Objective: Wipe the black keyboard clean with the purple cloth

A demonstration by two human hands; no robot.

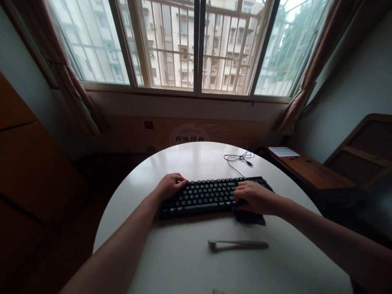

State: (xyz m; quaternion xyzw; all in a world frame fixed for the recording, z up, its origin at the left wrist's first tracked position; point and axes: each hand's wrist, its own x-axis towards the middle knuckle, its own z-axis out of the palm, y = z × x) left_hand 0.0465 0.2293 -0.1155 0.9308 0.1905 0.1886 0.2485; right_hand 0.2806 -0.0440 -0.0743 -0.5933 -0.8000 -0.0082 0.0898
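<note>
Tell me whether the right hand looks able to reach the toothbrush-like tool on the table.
Probably yes: the toothbrush-like tool lies uncovered on the white table near the right hand, though that hand would likely first release the dark cloth.

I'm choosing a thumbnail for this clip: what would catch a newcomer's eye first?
Probably the bright window across the top, standing out against the dim room. Next, the black keyboard in the middle of the picture, dark against the white table, with the left grip at its left end and the right grip holding a dark purple cloth toward its right end.
</note>
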